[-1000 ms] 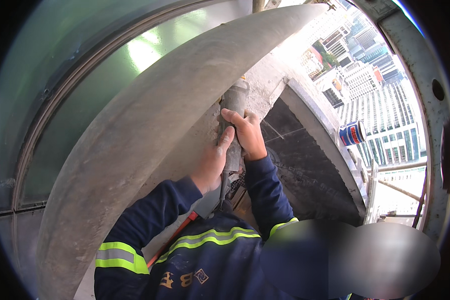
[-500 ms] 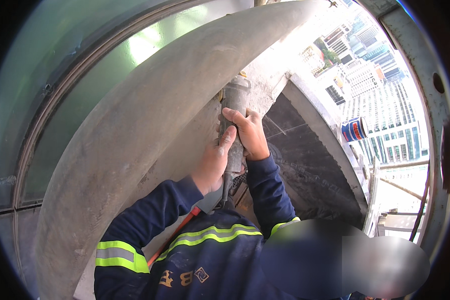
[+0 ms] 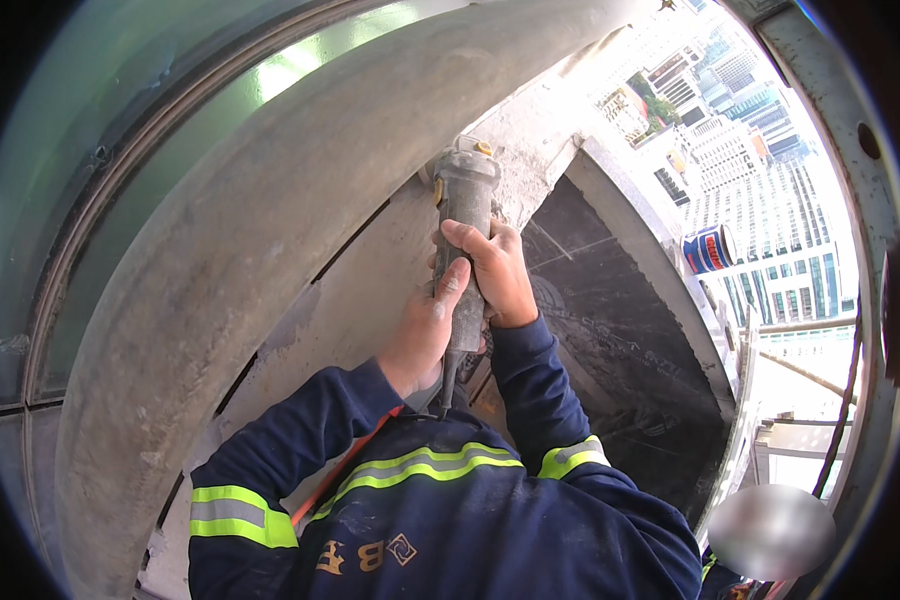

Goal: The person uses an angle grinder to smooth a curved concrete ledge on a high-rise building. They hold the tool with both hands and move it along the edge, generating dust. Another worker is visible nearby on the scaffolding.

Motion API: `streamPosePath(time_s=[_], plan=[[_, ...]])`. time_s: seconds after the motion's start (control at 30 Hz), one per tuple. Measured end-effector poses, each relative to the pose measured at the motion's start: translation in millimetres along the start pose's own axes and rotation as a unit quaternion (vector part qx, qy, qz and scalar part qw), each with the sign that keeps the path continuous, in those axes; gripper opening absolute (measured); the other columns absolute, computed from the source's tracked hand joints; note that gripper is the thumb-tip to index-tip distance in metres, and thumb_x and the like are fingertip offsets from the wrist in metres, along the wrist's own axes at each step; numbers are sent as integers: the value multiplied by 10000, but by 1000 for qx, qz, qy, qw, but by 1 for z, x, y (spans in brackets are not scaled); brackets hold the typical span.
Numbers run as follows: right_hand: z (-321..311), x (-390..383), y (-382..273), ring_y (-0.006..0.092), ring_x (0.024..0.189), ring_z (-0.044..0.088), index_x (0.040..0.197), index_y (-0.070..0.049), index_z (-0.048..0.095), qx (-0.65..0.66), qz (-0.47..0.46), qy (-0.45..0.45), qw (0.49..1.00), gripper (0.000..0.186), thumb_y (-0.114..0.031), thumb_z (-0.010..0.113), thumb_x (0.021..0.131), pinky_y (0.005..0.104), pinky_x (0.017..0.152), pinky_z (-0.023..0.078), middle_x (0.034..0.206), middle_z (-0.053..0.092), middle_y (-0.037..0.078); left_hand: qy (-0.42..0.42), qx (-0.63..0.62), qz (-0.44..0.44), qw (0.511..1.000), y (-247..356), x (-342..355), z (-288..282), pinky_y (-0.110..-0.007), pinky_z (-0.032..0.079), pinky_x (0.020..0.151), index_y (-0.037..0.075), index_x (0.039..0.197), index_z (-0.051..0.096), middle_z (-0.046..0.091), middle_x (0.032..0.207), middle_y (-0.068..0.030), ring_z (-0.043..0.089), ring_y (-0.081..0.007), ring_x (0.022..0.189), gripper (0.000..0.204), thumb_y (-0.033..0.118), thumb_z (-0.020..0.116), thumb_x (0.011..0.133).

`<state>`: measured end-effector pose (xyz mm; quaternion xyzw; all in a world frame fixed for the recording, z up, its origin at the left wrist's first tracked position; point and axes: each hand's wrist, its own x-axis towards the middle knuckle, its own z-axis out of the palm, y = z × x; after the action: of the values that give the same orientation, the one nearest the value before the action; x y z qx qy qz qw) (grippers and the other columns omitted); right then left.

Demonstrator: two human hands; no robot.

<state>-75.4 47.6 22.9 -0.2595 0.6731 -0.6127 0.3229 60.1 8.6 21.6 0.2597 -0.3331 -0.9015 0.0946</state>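
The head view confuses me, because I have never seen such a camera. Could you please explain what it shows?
There is no robot: a wide fisheye camera on a person's head looks down, and its lens bends straight edges. The bare left hand and right hand both grip a dusty, grey, cylindrical power tool. A large curved grey form sweeps from lower left to the top. At right, a blue-and-red tin is beside a grey ledge, with city buildings beyond.
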Motion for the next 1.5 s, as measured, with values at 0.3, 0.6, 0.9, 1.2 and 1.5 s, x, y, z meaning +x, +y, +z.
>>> streamPosePath(time_s=[0.3, 0.6, 0.9, 1.2, 1.5], plan=[[4, -8, -4, 182, 691, 671, 1001, 70, 635, 8, -9, -2, 1000, 299, -198, 687, 880, 314, 620, 551, 873, 687, 126, 0, -5, -3, 1000, -4, -4, -1, -315, 551, 600, 12, 1055, 605, 629, 787, -85, 625, -168, 631, 587, 589, 510, 1012], [1, 2, -2, 179, 670, 668, 976, 74, 646, 3, -3, 5, 1000, 296, -205, 687, 886, 312, 620, 549, 840, 688, 122, 0, -16, -7, 1000, 1, 3, -1, -310, 544, 588, 10, 1084, 593, 628, 803, -77, 623, -157, 640, 566, 568, 537, 1009], [-4, 14, -3, 180, 656, 661, 933, 75, 656, -9, -8, 8, 1000, 282, -202, 677, 888, 315, 599, 539, 802, 680, 116, 0, -24, -12, 1000, 6, 13, 3, -297, 530, 561, 2, 1126, 581, 633, 815, -72, 621, -151, 621, 566, 553, 572, 999], [-7, 24, -8, 185, 646, 655, 896, 73, 661, 15, -1, 10, 1000, 273, -200, 673, 883, 312, 598, 537, 774, 676, 115, 7, -20, -9, 1000, 12, 22, 10, -299, 516, 565, 31, 1083, 585, 629, 801, -79, 615, -154, 630, 541, 565, 545, 1007], [-11, 37, -12, 193, 643, 652, 907, 81, 672, 4, -1, -6, 1000, 290, -208, 660, 893, 305, 603, 531, 768, 681, 121, -16, -19, 0, 1000, 12, 39, 4, -299, 509, 556, 47, 1076, 583, 625, 795, -68, 607, -144, 630, 508, 550, 546, 1011]])
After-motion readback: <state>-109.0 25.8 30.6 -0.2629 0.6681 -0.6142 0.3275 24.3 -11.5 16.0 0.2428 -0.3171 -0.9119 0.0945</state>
